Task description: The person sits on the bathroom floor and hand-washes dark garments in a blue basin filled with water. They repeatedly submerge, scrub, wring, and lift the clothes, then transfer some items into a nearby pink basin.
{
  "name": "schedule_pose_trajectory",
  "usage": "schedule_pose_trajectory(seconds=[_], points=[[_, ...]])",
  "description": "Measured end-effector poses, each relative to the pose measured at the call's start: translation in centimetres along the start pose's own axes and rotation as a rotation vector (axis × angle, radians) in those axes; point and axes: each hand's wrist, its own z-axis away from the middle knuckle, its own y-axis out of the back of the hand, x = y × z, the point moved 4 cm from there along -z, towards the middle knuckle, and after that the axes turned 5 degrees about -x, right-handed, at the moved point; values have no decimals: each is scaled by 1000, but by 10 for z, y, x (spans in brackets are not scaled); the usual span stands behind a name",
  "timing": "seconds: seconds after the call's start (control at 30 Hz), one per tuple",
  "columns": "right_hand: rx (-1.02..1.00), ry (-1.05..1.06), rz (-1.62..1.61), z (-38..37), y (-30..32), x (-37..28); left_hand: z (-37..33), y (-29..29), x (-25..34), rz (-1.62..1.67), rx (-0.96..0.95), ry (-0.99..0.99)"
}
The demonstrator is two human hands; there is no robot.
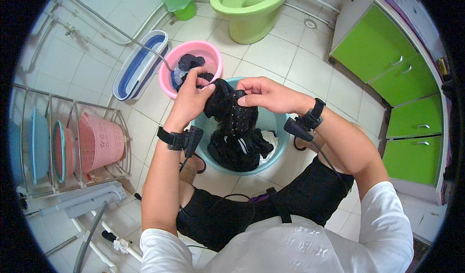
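My left hand (194,95) and my right hand (271,95) are both closed on a black garment (244,118) with a laced strip and small metal eyelets down its front. Stretched between my fingers, it hangs over a light blue basin (280,128). More black clothing (232,152) with white stripes lies in that basin, beside a white cloth (270,142). Just past my left hand stands a pink basin (219,62) with dark and blue clothes (191,62) in it.
A grey hose (123,31) runs into the pink basin. Left of it leans a blue and white folding tub (140,65). A metal rack (77,128) with basins and a pink basket (101,140) stands at left. Beyond are a green toilet (249,23) and bin (185,10); green cabinets (378,40) line the right.
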Motion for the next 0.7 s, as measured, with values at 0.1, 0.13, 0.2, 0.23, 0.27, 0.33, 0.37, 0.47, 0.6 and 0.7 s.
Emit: schedule_pose_trajectory(seconds=[0.1, 0.13, 0.2, 0.23, 0.27, 0.33, 0.37, 0.47, 0.6, 0.7], points=[[32, -30, -43, -3, 0, 1, 0, -8, 13, -198, 29, -306], [48, -42, -42, -3, 1, 1, 2, -12, 14, -76, -45, -318], [49, -52, -91, -2, 3, 1, 5, -23, 14, 280, -273, -207], [37, -50, -140, 0, 4, 1, 7, -29, 15, 380, -348, -140], [33, -53, -186, 1, 6, 0, 10, -35, 16, 488, -431, -91], [40, -43, -189, 6, 9, -3, 15, -35, 22, 341, -434, -146], [49, -63, -189, 8, 11, -4, 17, -34, 25, 293, -468, -166], [10, -125, -141, 17, 13, -8, 19, -27, 28, 337, -502, -77], [-130, -213, -25, 28, 13, -13, 28, -30, 30, 430, -511, 32], [-139, -360, 125, 31, 15, -11, 34, -36, 31, 433, -561, 83]])
